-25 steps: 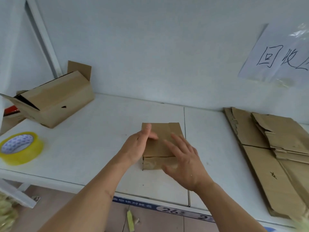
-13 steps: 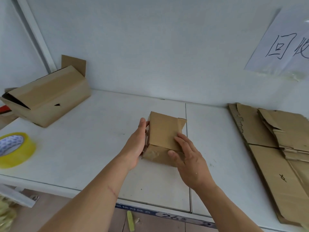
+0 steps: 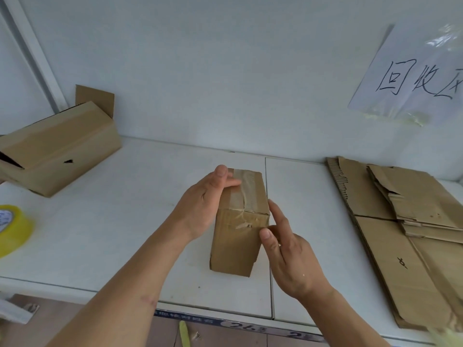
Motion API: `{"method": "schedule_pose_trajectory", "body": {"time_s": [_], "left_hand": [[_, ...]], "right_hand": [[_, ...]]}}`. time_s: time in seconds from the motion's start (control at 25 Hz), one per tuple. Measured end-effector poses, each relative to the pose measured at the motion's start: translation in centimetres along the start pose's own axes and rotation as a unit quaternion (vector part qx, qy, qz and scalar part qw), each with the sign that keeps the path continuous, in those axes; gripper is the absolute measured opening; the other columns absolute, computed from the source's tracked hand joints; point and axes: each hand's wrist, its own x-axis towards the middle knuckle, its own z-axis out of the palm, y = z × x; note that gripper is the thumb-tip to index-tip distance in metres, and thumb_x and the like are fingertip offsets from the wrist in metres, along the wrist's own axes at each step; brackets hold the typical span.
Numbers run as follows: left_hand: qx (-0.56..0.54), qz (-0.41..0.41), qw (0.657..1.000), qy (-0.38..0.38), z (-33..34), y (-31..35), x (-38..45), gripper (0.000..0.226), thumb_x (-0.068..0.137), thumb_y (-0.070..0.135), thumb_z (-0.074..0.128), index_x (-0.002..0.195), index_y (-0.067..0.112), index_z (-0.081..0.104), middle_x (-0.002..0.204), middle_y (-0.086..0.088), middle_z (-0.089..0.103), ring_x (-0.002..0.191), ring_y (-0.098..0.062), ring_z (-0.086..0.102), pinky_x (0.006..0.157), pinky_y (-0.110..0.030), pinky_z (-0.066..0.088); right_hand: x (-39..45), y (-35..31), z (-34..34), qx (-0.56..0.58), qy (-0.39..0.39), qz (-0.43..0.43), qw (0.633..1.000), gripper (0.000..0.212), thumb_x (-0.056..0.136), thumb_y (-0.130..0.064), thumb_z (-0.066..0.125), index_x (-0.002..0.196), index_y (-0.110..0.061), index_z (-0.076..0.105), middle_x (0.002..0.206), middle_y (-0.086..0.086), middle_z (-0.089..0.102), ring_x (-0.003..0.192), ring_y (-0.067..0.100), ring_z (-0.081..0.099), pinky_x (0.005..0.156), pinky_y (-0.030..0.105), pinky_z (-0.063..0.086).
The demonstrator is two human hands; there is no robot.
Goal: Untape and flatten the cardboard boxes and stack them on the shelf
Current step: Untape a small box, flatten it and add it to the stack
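Observation:
A small brown cardboard box stands upright on the white shelf, with clear tape running over its top and down its near face. My left hand grips the box's upper left side, thumb lying across the taped top. My right hand is at the box's right edge, its thumb tip pressing the near face by the tape's end and its fingers along the right side. A stack of flattened boxes lies on the shelf at the right.
A larger open cardboard box lies on its side at the back left. A yellow tape roll sits at the left edge. A paper sign is taped to the white back wall.
The box has gone from lying flat under both hands to being lifted and stood upright with its taped end up. My right thumb has come to the tape's end.

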Motion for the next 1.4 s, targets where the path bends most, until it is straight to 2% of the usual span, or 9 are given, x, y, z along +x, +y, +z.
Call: {"method": "schedule_pose_trajectory", "body": {"time_s": [0.04,0.12,0.2,0.28,0.48,0.72,0.96,1.2,1.4], "left_hand": [[-0.001,0.008,1.000,0.014,0.4,0.0,0.3,0.100,0.069,0.092,-0.001,0.118,0.038,0.068,0.134,0.026,0.049,0.129,0.005,0.039,0.115,-0.039,0.029],[-0.005,0.023,0.999,0.037,1.0,-0.1,1.2,0.103,0.071,0.091,-0.003,0.116,0.034,0.069,0.132,0.020,0.051,0.128,0.002,0.041,0.115,-0.040,0.029],[-0.015,0.023,0.998,0.053,1.4,0.1,1.8,0.104,0.071,0.091,-0.003,0.114,0.031,0.071,0.129,0.016,0.053,0.124,0.001,0.044,0.114,-0.037,0.029],[-0.040,0.002,0.997,0.071,1.7,0.5,2.1,0.101,0.072,0.088,-0.002,0.111,0.030,0.071,0.121,0.018,0.056,0.115,0.007,0.047,0.110,-0.029,0.030],[-0.071,-0.069,0.989,0.107,1.6,2.5,2.8,0.094,0.076,0.082,-0.002,0.095,0.027,0.072,0.100,0.011,0.068,0.099,-0.003,0.058,0.091,-0.030,0.039],[-0.141,-0.151,0.973,0.098,2.1,2.1,3.0,0.089,0.084,0.080,0.008,0.078,0.019,0.072,0.081,-0.001,0.073,0.087,-0.020,0.068,0.091,-0.044,0.050],[-0.116,-0.069,0.982,0.130,3.2,1.1,1.6,0.081,0.089,0.072,0.014,0.088,0.011,0.066,0.085,-0.005,0.071,0.085,-0.017,0.066,0.087,-0.041,0.052],[-0.038,-0.030,0.993,0.111,2.7,0.4,1.4,0.085,0.086,0.077,0.012,0.086,0.004,0.057,0.082,-0.009,0.065,0.081,-0.020,0.061,0.083,-0.045,0.051],[-0.031,0.000,0.996,0.084,2.6,0.6,0.8,0.081,0.087,0.078,0.014,0.093,0.012,0.060,0.088,-0.001,0.065,0.085,-0.012,0.059,0.084,-0.036,0.050]], "right_hand": [[0.0,-0.1,0.0,0.000,0.009,-0.003,1.000,0.060,0.089,-0.075,0.016,0.144,-0.057,0.000,0.090,-0.039,0.054,0.081,-0.011,0.057,0.070,0.016,0.041],[0.3,-0.2,-0.1,-0.022,0.063,-0.041,0.997,0.064,0.094,-0.065,0.033,0.150,-0.048,0.006,0.121,-0.029,0.048,0.097,-0.009,0.056,0.082,0.020,0.047],[0.9,-0.1,-0.1,-0.048,0.079,-0.073,0.993,0.083,0.089,-0.059,0.052,0.153,-0.035,0.006,0.150,-0.013,0.030,0.119,0.006,0.052,0.093,0.025,0.050],[1.5,-0.3,-0.1,-0.032,0.059,-0.067,0.996,0.098,0.081,-0.057,0.065,0.153,-0.036,0.002,0.157,-0.014,0.017,0.126,0.010,0.048,0.098,0.028,0.051],[3.0,-1.6,-0.9,0.005,0.122,-0.095,0.988,0.090,0.076,-0.060,0.065,0.149,-0.033,0.020,0.149,-0.011,0.031,0.118,0.007,0.049,0.086,0.016,0.048],[3.7,-3.4,-1.6,-0.104,0.125,-0.084,0.983,0.074,0.076,-0.065,0.056,0.140,-0.033,0.039,0.135,-0.008,0.045,0.121,0.013,0.045,0.101,0.035,0.044],[4.5,-3.8,-3.0,-0.092,0.076,-0.011,0.993,0.079,0.073,-0.071,0.048,0.142,-0.034,0.039,0.148,-0.021,0.034,0.129,0.003,0.044,0.105,0.029,0.042],[5.0,-3.0,-2.2,-0.138,0.185,-0.121,0.965,0.032,0.090,-0.045,0.053,0.113,-0.026,0.065,0.134,-0.006,0.059,0.105,0.017,0.063,0.086,0.035,0.053],[5.4,-2.5,-2.5,-0.182,0.249,-0.182,0.933,0.024,0.095,-0.030,0.053,0.097,-0.016,0.072,0.115,0.000,0.070,0.102,0.021,0.064,0.089,0.033,0.045]]}}
